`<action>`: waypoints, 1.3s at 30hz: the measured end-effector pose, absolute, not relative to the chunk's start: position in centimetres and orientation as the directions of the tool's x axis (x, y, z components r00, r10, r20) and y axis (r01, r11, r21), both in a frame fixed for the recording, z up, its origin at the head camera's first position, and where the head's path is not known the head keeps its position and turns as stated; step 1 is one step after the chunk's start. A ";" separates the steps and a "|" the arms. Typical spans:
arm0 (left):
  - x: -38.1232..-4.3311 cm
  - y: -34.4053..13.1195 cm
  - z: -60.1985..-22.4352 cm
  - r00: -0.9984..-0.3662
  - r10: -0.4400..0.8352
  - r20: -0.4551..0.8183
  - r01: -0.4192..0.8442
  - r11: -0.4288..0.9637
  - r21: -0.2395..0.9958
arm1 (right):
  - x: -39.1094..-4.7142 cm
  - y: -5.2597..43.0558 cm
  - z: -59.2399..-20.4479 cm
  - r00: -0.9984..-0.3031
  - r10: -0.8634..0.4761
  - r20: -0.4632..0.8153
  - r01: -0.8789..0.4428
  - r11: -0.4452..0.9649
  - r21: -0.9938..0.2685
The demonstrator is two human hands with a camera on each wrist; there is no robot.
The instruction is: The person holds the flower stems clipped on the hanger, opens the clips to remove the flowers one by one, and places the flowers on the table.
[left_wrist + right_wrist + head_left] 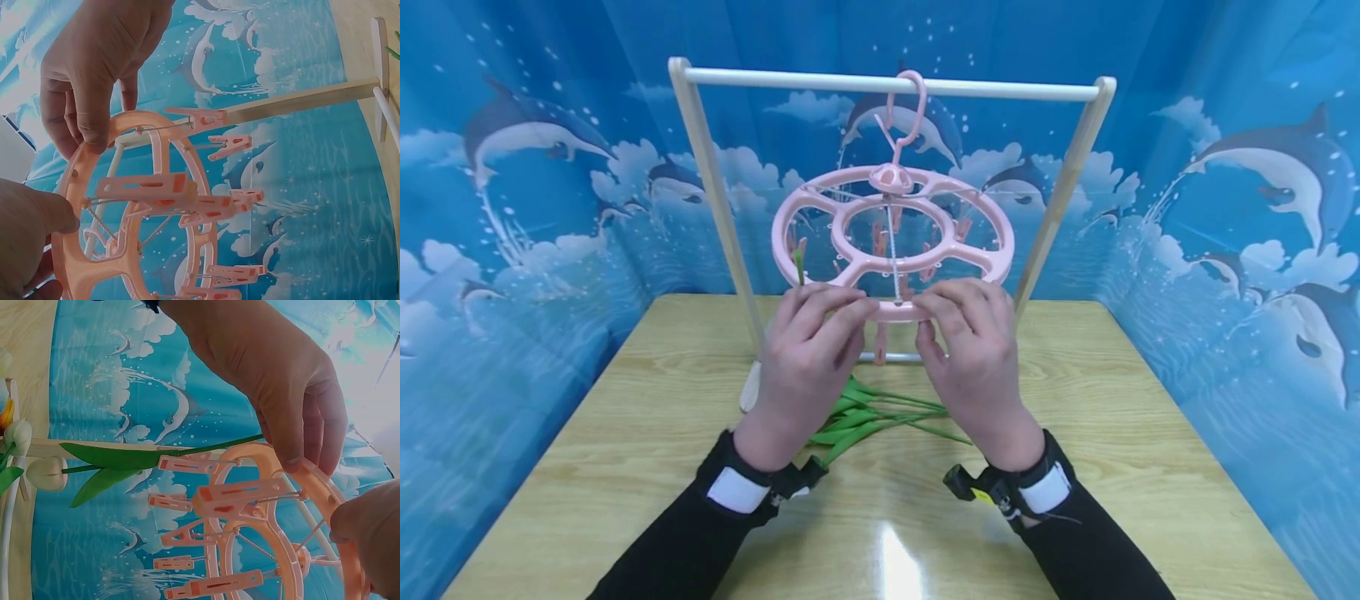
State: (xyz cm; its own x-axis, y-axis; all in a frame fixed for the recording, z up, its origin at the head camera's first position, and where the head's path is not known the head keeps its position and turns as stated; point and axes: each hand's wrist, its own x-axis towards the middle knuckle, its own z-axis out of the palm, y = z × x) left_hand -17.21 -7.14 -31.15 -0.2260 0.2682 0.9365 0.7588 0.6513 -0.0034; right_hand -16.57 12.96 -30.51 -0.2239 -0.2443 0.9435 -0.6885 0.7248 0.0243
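A pink round clip hanger [897, 312] hangs by its hook from the rack's white bar. My left hand [808, 350] and right hand [976, 350] pinch its near rim side by side, thumbs below and fingers on top. Several pink clothes pegs [147, 187] dangle from the hanger. One peg [187, 464] sits at the green stem of a white tulip [47, 473], which hangs bloom downward beside my left hand. In the head view that hand hides most of this flower.
A drying rack with wooden posts [1060, 192] and a white top bar [1000, 88] stands on the wooden table [1075, 400]. Under my hands lie green stems and leaves [865, 412], their blooms hidden behind my left hand. A blue dolphin curtain [1240, 108] surrounds the table.
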 end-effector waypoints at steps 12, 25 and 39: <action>-17.9 -8.1 -31.0 -0.240 0.235 0.942 0.740 0.672 0.021 | -17.0 13.4 -30.5 -0.243 -0.219 0.945 -0.692 0.722 -0.010; -17.9 -8.5 -30.8 -0.230 0.237 0.944 0.736 0.677 0.009 | -17.1 13.9 -30.3 -0.239 -0.207 0.949 -0.696 0.718 -0.019; -17.5 -7.4 -31.0 -0.162 0.240 0.957 0.742 0.669 -0.042 | -16.9 13.2 -30.3 -0.176 -0.241 0.954 -0.712 0.701 0.046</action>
